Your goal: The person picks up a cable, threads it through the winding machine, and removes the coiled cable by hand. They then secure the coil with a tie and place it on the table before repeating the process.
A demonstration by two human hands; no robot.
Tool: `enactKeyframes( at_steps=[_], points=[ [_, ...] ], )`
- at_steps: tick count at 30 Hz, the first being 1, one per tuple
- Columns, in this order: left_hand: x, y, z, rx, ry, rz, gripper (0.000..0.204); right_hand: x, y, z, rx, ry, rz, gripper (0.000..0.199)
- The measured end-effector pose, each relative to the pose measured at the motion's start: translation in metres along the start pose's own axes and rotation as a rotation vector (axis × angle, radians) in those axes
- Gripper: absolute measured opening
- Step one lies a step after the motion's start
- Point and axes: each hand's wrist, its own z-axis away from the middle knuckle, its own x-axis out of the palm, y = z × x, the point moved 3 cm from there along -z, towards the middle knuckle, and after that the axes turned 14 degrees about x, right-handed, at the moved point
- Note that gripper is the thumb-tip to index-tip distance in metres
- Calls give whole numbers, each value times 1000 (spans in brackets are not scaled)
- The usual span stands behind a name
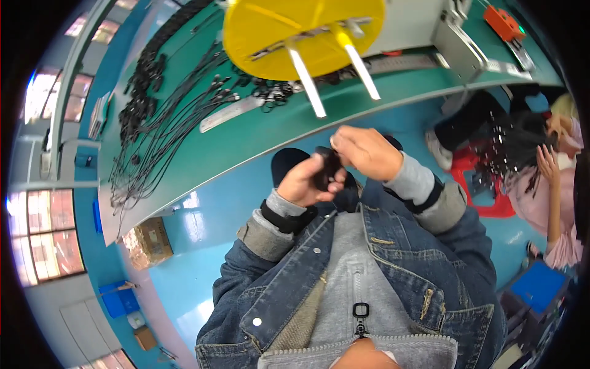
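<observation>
A small black plastic block-shaped part [324, 167] sits between the person's two hands, held up in front of the chest, below the edge of the long green-topped workbench [258, 138]. The left hand [307, 181] wraps it from below, fingers curled shut around its lower half with the thumb pressed on its face. The right hand [367, 150] comes in from above, its fingers pinched together on the part's upper end, so both hands are clamped on the same piece and touch each other there. Whether a thin cable runs from the part cannot be told.

Both forearms come up from the lower edge in grey knit cuffs under blue denim jacket sleeves [452, 212], each wrist circled by a black strap. On the workbench above, many thin black cables [166, 117] lie in long loose bundles, spread from the far left toward the middle. A flat metal ruler [232, 112] lies just beside them. A round yellow plastic disc with white pegs [304, 31] stands over the bench near its centre, well apart from the hands. A grey metal box-shaped device [458, 52] rests at the right end of the bench, and an orange tool [503, 21] lies beyond it. Under the bench on the blue floor sits a brown cardboard box [147, 243]. At the right, another person in a pink top [553, 190] sits near a red plastic stool [485, 184].
</observation>
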Motion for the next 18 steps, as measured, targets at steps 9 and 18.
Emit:
enactKeyframes(
  at_steps=[9, 18],
  points=[
    [0, 9, 69, 130, -70, -646, 26, 78, -45, 31, -125, 78, 700, 32],
    [10, 13, 114, 456, 204, -1315, 29, 146, -60, 52, -295, 231, 775, 37]
  ],
)
